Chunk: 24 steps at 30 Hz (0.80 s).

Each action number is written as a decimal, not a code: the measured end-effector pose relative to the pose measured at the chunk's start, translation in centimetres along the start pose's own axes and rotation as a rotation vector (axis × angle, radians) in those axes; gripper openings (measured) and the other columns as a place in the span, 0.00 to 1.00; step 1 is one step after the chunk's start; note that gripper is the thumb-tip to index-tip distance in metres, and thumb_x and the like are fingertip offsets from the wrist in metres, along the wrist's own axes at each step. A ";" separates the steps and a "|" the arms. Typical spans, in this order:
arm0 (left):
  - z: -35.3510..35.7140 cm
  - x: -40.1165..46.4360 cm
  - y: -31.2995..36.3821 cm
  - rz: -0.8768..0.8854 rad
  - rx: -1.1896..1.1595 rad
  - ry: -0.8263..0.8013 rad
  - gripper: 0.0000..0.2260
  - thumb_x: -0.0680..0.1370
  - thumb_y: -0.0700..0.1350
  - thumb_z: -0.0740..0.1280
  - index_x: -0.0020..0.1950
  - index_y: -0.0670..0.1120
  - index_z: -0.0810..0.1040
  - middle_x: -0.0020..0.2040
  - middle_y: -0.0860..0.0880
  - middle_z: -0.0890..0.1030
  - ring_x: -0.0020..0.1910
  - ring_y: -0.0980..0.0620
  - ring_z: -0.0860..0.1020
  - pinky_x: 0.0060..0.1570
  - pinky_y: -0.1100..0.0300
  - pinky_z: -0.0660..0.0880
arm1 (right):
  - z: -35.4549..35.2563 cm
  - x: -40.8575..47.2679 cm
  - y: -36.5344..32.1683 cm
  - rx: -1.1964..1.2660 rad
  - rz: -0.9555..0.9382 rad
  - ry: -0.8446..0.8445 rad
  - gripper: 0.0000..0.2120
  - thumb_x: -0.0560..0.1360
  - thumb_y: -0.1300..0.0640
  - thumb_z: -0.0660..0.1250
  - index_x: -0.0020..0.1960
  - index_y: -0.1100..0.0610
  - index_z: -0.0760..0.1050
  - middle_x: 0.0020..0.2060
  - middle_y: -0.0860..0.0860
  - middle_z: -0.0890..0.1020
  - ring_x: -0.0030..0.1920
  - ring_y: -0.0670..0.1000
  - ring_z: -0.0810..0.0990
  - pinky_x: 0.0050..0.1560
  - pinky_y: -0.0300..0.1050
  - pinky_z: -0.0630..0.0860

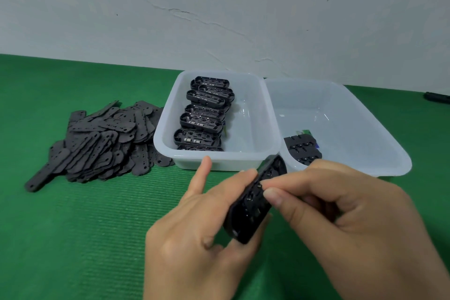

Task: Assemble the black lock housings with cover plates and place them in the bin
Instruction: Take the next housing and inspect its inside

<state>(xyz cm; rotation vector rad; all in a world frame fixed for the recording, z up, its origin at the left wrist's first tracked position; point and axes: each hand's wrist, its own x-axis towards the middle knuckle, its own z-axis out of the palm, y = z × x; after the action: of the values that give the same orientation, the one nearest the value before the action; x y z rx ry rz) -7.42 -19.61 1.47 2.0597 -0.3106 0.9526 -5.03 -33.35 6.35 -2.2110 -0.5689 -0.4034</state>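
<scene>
**Two hands hold one lock part**

The left hand [194,221] grips a black lock housing [253,204] above the green mat [85,226]. The right hand [341,214] pinches its top edge. More housings [203,114] sit in the left bin [216,158], beside the cover plates [102,141].

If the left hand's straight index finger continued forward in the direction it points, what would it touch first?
Probably the near wall of the left bin, which holds open housings. The left hand grips a housing; its index fingertip looks almost against that wall, though depth is unclear.
</scene>
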 end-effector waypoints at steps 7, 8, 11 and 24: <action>1.2 0.1 -0.3 0.098 0.152 0.144 0.09 0.73 0.46 0.68 0.52 0.45 0.80 0.49 0.60 0.74 0.64 0.77 0.62 0.52 0.53 0.76 | 0.6 0.4 -0.2 0.332 0.231 -0.027 0.02 0.67 0.48 0.72 0.36 0.42 0.83 0.31 0.53 0.83 0.33 0.54 0.80 0.34 0.46 0.76; 1.3 0.0 -0.4 0.105 0.171 0.151 0.09 0.73 0.45 0.68 0.52 0.44 0.80 0.47 0.58 0.78 0.64 0.77 0.62 0.53 0.53 0.76 | 0.7 0.4 -0.2 0.382 0.260 -0.032 0.02 0.67 0.49 0.72 0.37 0.43 0.83 0.32 0.56 0.83 0.36 0.57 0.81 0.38 0.50 0.78; 1.4 -0.1 -0.8 0.111 0.230 0.157 0.10 0.72 0.42 0.72 0.52 0.43 0.80 0.40 0.49 0.85 0.59 0.69 0.73 0.61 0.54 0.74 | 1.4 0.4 -0.1 0.496 0.331 -0.010 0.04 0.64 0.50 0.71 0.37 0.44 0.84 0.33 0.55 0.84 0.33 0.54 0.81 0.38 0.47 0.79; 3.6 -0.5 -3.8 0.266 0.379 0.144 0.14 0.65 0.34 0.75 0.50 0.36 0.82 0.47 0.45 0.85 0.49 0.51 0.83 0.64 0.53 0.72 | 3.5 0.9 0.7 1.020 0.905 0.027 0.16 0.55 0.55 0.71 0.40 0.60 0.84 0.20 0.44 0.70 0.21 0.41 0.67 0.31 0.41 0.67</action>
<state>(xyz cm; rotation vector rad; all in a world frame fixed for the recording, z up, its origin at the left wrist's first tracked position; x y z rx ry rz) -3.89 -20.08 -2.44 2.3108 -0.3545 1.4036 -3.56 -30.80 4.09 -1.2525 0.2595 0.2984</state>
